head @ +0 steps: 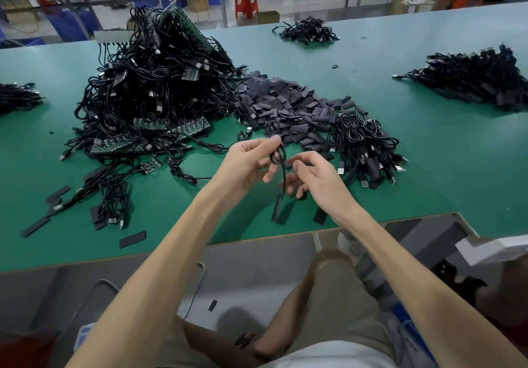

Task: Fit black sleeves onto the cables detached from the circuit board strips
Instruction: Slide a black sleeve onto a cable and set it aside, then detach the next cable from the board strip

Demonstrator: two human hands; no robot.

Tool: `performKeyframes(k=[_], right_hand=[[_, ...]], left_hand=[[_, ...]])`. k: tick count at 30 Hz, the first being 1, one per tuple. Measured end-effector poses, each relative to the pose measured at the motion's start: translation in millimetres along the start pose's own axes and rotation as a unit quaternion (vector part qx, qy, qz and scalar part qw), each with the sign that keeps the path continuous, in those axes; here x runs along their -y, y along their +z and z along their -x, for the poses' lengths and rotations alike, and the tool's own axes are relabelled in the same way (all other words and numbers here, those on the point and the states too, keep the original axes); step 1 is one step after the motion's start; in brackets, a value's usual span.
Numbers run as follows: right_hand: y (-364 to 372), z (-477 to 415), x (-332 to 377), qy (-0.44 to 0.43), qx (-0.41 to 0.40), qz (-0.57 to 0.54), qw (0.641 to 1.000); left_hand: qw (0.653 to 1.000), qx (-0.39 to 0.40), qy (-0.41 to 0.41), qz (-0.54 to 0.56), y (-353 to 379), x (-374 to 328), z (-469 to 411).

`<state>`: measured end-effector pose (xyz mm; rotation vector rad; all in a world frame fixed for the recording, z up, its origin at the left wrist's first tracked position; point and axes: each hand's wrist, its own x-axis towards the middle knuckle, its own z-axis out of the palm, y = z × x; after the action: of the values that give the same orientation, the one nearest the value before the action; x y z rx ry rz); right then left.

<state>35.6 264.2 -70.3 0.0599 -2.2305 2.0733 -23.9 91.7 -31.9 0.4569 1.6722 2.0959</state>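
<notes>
My left hand (251, 162) pinches a coiled black cable (278, 156) above the green table (400, 150). One end of the cable hangs straight down, and a black sleeve (276, 209) hangs at its lower tip. My right hand (311, 177) hovers beside the hanging end with fingers loosely curled and nothing plainly gripped. Behind the hands lies a heap of flat black sleeves (288, 105). To the left rises a big pile of cables with green circuit board strips (154, 87).
A small bunch of cables (365, 145) lies right of the hands. Further cable piles sit at the far right (480, 82), the back (308, 32) and the left edge (15, 97). Loose sleeves (133, 239) lie near the table's front edge. Orange stools stand beyond the table.
</notes>
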Motion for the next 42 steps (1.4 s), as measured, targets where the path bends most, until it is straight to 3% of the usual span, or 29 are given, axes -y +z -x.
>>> performKeyframes(k=[3,7,13,17,23,25,27,30,32,35,39,42], right_hand=[[2,-3,-4,0.003,0.009,0.062,0.998],[2,-1,-4,0.008,0.016,0.057,0.998],[2,2,3,0.017,0.030,0.074,0.997],[2,3,3,0.005,0.021,0.102,0.995],[2,3,0,-0.009,0.022,0.092,0.995],[2,3,-1,-0.013,0.024,0.095,0.995],[2,2,-2,-0.011,0.024,0.089,0.996],[1,2,-2,-0.009,0.025,0.084,0.996],[1,3,-2,-0.012,0.027,0.087,0.996],[1,4,-1,-0.015,0.030,0.095,0.995],[1,4,0,-0.017,0.032,0.107,0.994],[1,6,2,-0.016,0.033,0.112,0.993]], left_hand=[[1.000,0.016,-0.011,-0.003,14,-20,-21],[0.998,0.021,-0.050,-0.019,50,-35,-52],[0.992,0.092,-0.059,0.059,94,-38,-74],[0.989,0.127,-0.067,-0.022,80,-23,-64],[0.988,-0.015,0.025,-0.153,17,-10,-36],[0.966,-0.072,0.077,-0.234,-5,-10,-27],[0.922,-0.108,0.109,-0.356,-27,-13,-17],[0.837,-0.116,0.090,-0.527,-58,-19,-3],[0.802,-0.110,0.048,-0.586,-74,-23,6],[0.772,-0.108,-0.006,-0.627,-85,-30,18],[0.759,-0.012,-0.122,-0.640,-74,-33,27],[0.755,-0.015,-0.110,-0.647,-64,-23,26]])
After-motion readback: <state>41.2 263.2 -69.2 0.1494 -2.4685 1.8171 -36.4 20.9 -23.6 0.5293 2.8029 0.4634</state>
